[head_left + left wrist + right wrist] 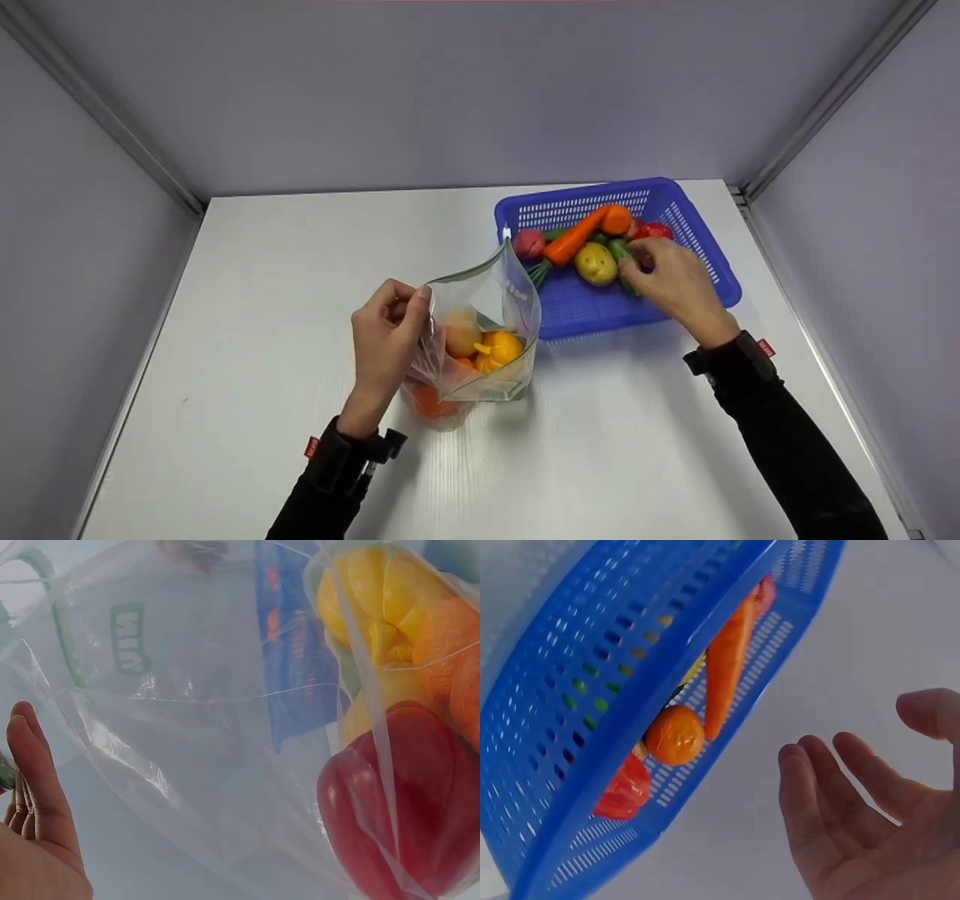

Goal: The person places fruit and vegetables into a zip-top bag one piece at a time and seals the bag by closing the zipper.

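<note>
My left hand (386,330) pinches the near left rim of a clear zip bag (480,285), whose mouth gapes open. Through the film I see a yellow pumpkin (501,351), orange fruit and a dark red bell pepper (409,795). Over the blue basket (585,327) hovers my right hand (667,277), thumb and fingers apart beside a green vegetable (621,251), partly hidden by the fingers. The right wrist view shows nothing between those fingers. Also in the basket are a carrot (574,238), a potato (596,264), a small orange fruit (616,220) and a red pepper (655,231).
The basket stands at the back right of the white table (285,300), its left end close behind the bag. A reddish round vegetable (529,244) lies at that end. Grey panels (465,97) enclose the table at the back and sides.
</note>
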{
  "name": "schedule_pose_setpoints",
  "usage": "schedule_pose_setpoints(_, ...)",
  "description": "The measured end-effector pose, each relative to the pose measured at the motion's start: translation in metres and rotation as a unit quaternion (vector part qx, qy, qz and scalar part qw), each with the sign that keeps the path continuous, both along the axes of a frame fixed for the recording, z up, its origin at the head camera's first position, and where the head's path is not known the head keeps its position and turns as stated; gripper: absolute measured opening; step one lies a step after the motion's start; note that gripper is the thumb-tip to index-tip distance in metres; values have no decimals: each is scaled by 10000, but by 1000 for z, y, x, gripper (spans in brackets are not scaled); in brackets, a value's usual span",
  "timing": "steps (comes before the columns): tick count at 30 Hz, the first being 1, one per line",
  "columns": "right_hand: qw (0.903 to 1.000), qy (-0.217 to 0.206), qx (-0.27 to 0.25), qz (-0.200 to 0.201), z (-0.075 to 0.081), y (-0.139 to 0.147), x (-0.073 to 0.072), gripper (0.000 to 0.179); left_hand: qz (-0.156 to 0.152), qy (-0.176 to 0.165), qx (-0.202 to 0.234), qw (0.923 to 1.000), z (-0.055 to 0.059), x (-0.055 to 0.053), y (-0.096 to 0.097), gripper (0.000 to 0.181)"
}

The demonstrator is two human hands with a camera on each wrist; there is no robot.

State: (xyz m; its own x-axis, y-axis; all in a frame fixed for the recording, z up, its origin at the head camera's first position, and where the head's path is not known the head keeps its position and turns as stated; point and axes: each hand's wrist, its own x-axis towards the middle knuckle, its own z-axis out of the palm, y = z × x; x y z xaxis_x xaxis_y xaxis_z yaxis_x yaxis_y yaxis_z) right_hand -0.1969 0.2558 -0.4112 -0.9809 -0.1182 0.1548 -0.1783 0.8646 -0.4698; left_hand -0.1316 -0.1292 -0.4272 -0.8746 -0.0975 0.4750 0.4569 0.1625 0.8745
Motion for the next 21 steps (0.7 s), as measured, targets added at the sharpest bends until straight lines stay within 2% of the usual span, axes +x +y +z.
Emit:
schedule_pose_setpoints(6,9949,-415,911,141,-6,-14,-26,51,14,-70,116,9999,3,5,1,20)
schedule_pose_setpoints(12,9919,-339,1203,217,-6,-24,-40,48,-186,-56,288,9994,9,11,9,22)
schedule_pose_setpoints(14,9907,-435,1275,213,-5,-25,-45,46,-196,-20,289,9994,10,11,11,21)
schedule_pose_setpoints(21,9791,-1455,1421,-44,-5,-15,-62,50,-268,-4,209,9994,9,18,16,22)
